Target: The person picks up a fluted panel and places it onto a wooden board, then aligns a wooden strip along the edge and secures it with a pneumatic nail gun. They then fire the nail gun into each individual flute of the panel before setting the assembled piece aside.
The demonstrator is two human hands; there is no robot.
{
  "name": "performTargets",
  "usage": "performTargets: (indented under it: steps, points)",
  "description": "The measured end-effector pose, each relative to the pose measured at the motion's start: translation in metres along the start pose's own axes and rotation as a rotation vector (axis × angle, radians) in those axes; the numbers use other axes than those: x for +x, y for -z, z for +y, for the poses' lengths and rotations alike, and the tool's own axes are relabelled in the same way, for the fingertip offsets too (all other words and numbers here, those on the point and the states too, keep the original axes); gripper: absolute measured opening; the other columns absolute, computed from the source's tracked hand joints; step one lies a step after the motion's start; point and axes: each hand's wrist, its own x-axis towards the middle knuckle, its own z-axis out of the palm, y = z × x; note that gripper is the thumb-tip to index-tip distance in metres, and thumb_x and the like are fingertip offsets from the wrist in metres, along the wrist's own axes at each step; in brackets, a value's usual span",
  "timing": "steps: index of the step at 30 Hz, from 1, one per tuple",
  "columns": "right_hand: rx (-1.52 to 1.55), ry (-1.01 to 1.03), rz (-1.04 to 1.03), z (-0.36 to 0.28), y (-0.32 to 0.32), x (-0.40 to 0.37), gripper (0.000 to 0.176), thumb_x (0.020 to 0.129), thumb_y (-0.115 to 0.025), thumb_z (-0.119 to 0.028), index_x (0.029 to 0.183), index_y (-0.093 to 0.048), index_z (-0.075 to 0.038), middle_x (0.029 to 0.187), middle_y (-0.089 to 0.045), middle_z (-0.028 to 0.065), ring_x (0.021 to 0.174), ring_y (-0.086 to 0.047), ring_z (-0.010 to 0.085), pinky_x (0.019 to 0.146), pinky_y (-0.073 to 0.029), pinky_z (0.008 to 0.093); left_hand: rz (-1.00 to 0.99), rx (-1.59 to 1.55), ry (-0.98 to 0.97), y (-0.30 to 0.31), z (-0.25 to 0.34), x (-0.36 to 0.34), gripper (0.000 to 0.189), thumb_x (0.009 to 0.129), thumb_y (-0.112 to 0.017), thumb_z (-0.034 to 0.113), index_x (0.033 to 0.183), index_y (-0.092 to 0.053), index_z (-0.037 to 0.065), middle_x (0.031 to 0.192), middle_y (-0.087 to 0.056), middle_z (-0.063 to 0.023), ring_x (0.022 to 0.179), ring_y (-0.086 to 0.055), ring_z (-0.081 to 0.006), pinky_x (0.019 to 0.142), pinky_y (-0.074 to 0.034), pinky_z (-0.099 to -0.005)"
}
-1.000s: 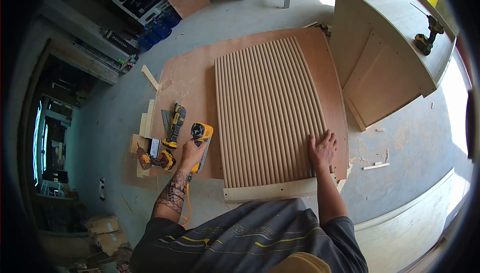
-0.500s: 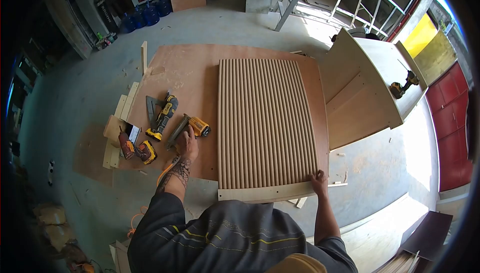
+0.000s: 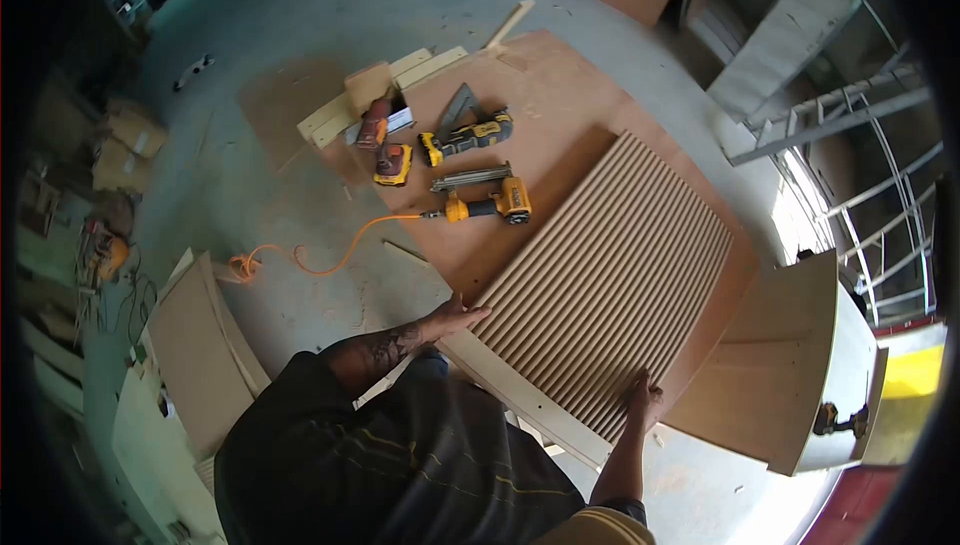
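Observation:
A fluted wooden panel (image 3: 610,275) with rounded parallel slats lies on a large brown plywood sheet (image 3: 570,75). My left hand (image 3: 455,318) grips the panel's near left corner, fingers along its edge. At the near right edge, my right hand (image 3: 646,400) has its fingers curled over the slats. A pale wooden strip (image 3: 520,395) runs along the panel's near end, between both hands. Left of the panel lies a yellow and black nail gun (image 3: 490,203), joined to an orange air hose (image 3: 350,245); neither hand touches it.
An oscillating multi-tool (image 3: 470,135) and a red-brown cordless driver (image 3: 385,145) lie farther back on the sheet. To the right stands a plywood cabinet (image 3: 770,365) with a drill (image 3: 842,420) on it. Metal scaffolding (image 3: 850,125) rises behind.
My left hand has left the nail gun and moved to the panel's near left corner. My right hand has shifted along the right edge. The head view has turned left.

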Motion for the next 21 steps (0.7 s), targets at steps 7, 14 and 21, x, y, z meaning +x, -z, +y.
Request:
performTargets:
  steps: [7, 14, 21]
  points:
    - [0.486, 0.065, -0.468, 0.075, -0.012, 0.095, 0.081, 0.096, -0.067, -0.070, 0.124, -0.066, 0.007, 0.114, -0.074, 0.0187, 0.103, -0.071, 0.0336, 0.083, -0.058, 0.0425, -0.001, 0.063, -0.048, -0.018, 0.050, -0.037, 0.076, 0.087, -0.077, 0.071, 0.112, -0.079, -0.001, 0.101, -0.079, -0.0178, 0.095, -0.075, -0.0263, 0.086, -0.057, -0.0415]
    - [0.765, 0.124, -0.911, -0.006, 0.001, 0.063, 0.085, 0.099, -0.061, -0.068, 0.153, -0.054, -0.002, 0.153, -0.056, 0.0230, 0.138, -0.056, 0.0372, 0.113, -0.048, 0.0483, 0.064, -0.016, -0.258, -0.015, 0.137, -0.116, 0.046, 0.087, -0.076, 0.042, 0.067, -0.066, 0.001, 0.058, -0.061, -0.0076, 0.051, -0.058, -0.0200, 0.051, -0.049, -0.0388]
    - [0.849, 0.236, -0.991, -0.089, 0.000, 0.002, 0.086, 0.099, -0.060, -0.068, 0.155, -0.053, -0.003, 0.155, -0.055, 0.0223, 0.140, -0.054, 0.0370, 0.115, -0.046, 0.0488, 0.210, 0.021, -0.290, 0.016, 0.195, -0.173, 0.038, 0.087, -0.070, 0.029, 0.089, -0.067, -0.009, 0.078, -0.071, -0.0221, 0.071, -0.071, -0.0322, 0.068, -0.057, -0.0440]
